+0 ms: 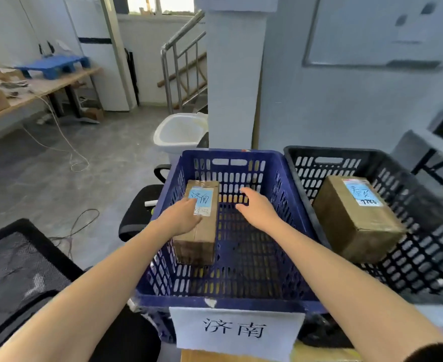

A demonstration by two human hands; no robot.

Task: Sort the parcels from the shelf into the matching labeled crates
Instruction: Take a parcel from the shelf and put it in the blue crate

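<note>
The left hand lies palm down on top of the brown parcel, fingers stretched flat toward its far end and covering the near edge of its pale blue sticker; it presses on the box without curling round it. The right hand hangs just beside it over the crate's bare floor, fingers relaxed and slightly spread, holding nothing. The parcel sits inside the blue crate against the left wall, its long axis running straight away from the person from near wall to far wall, the sticker on the far end of the upper face with 济南 handwritten on it. A white paper sign on the crate's near wall carries the same two characters. Touching the blue crate on the right is a black crate holding a second, squarer parcel, turned at an angle, with its own blue-and-white label facing up. Left of the crates stand a black mesh chair and a white bin; farther off, a wooden desk bears a blue pallet.
</note>
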